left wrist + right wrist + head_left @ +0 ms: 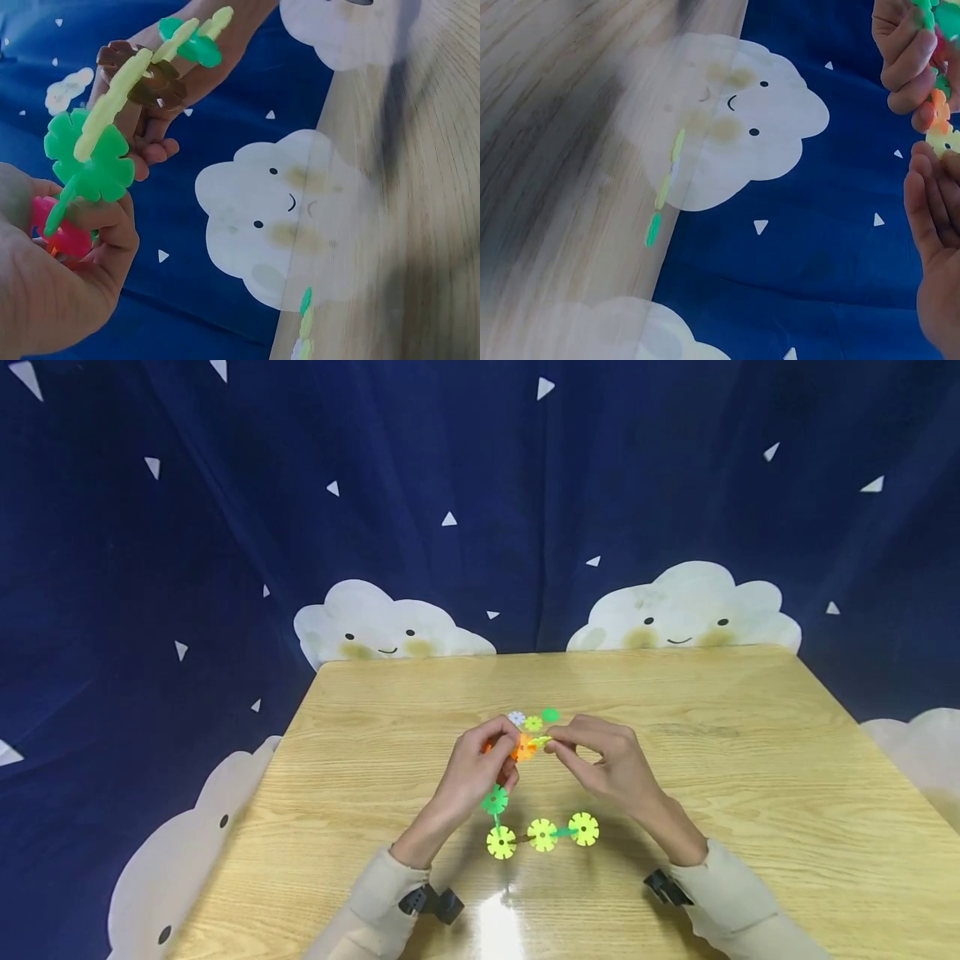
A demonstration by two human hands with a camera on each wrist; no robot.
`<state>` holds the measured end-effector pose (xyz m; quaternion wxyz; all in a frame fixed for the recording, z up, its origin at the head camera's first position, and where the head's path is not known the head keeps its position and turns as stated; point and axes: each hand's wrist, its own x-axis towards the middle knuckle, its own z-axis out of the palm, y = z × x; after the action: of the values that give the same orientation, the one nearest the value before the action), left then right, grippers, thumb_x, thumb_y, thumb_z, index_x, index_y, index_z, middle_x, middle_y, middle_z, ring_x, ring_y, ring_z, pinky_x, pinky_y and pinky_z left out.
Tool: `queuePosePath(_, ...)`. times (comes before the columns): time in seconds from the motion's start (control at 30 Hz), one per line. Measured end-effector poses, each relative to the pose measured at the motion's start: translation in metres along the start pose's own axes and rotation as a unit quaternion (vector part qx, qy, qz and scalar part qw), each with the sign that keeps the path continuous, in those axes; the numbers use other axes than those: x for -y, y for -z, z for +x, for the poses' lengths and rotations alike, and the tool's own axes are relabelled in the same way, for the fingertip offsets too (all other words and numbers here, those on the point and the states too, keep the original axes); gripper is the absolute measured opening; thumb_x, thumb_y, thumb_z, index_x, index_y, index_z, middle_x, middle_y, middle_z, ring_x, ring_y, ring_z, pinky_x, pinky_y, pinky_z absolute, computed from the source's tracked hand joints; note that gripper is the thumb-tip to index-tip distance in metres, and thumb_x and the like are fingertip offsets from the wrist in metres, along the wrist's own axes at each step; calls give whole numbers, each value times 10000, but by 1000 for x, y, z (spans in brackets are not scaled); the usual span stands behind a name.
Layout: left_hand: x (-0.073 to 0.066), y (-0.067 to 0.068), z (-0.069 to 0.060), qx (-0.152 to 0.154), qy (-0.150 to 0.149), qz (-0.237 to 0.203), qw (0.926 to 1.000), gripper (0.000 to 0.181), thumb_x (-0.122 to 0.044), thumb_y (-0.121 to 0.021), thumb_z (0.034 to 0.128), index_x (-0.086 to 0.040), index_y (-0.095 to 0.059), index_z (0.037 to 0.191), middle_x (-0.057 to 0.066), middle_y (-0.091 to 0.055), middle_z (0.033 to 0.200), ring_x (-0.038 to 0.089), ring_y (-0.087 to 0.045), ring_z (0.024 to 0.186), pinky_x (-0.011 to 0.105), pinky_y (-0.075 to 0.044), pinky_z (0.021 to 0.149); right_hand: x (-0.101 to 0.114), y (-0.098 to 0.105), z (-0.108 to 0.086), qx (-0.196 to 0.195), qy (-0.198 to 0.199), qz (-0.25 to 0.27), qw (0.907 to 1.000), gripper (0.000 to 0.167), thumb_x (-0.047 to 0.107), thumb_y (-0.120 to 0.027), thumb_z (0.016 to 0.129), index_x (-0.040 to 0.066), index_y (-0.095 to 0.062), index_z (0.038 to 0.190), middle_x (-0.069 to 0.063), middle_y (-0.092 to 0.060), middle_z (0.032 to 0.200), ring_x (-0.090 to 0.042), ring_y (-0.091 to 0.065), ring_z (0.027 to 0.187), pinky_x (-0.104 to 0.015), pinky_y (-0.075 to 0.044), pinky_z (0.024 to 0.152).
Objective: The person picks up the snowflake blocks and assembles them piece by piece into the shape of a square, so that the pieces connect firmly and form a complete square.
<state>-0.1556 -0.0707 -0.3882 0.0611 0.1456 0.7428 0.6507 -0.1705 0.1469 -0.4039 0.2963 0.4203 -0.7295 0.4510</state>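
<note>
By the left grip [477, 760], the chain of slotted discs [542, 835] is pinched beside an orange disc [525, 749] just below the frame's centre; by the right grip [611, 760], a yellow disc [539, 741] is pinched. Light, stiff plastic is suggested, best held by rims close to each joint, since the chain's end is suspended above the desk [735, 735].

The head view is bright and fairly even, apparently lit from above, with a white glare patch [500, 928] on the near part of the table [750, 735] and soft shadows beneath the forearms [670, 827]. The curtain [420, 443] darkens toward the left. The yellow discs [543, 844] look almost washed out. Both wrist views are dimmer and hazier, with blurred dark shadows streaking the table and clouds [784, 120] mirrored faintly in its sheen.
</note>
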Motion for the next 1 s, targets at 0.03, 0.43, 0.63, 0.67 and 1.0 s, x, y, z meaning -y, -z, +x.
queuePosePath(0.03,0,0,0,26,-9,20,10000,198,-117,-486,1060,-54,-630,940,59,-518,682,175,-552,487,236,-434,459,0,0,1,-6,61,-13,10000,223,-129,-776,824,-6,-796,1009,-9,-721,767,-107,-580,635,-145,-442,582)
queuePosePath(0.43,-2,15,-5,740,-385,156,9964,255,-119,-478,1073,-96,-677,1231,101,-734,819,341,-670,594,267,-504,503,2,8,9,500,-88,-38,9987,238,-60,-808,852,101,-785,1025,53,-701,807,-68,-623,706,-176,-520,675)
queuePosePath(0.63,-2,11,-9,804,-55,-244,9964,302,-134,-399,1085,-23,-636,1236,167,-695,817,256,-618,600,268,-538,569,2,4,19,878,-89,-43,9961,339,-126,-816,794,123,-767,1019,75,-679,810,-51,-604,709,-186,-511,642)
queuePosePath(0.67,-1,10,-9,793,-4,-268,9965,301,-175,-403,1100,-16,-626,1223,158,-671,801,214,-596,598,263,-536,573,3,4,21,916,-87,-23,9958,332,-121,-817,796,124,-767,1014,83,-679,815,-50,-606,710,-186,-510,640)
queuePosePath(1.0,7,6,-13,757,-68,-30,9971,335,-392,-517,1101,-77,-629,1126,71,-518,699,195,-561,581,253,-496,517,-2,1,28,1160,-175,321,9926,264,-84,-827,817,113,-772,984,38,-726,840,-77,-625,719,-161,-510,683)
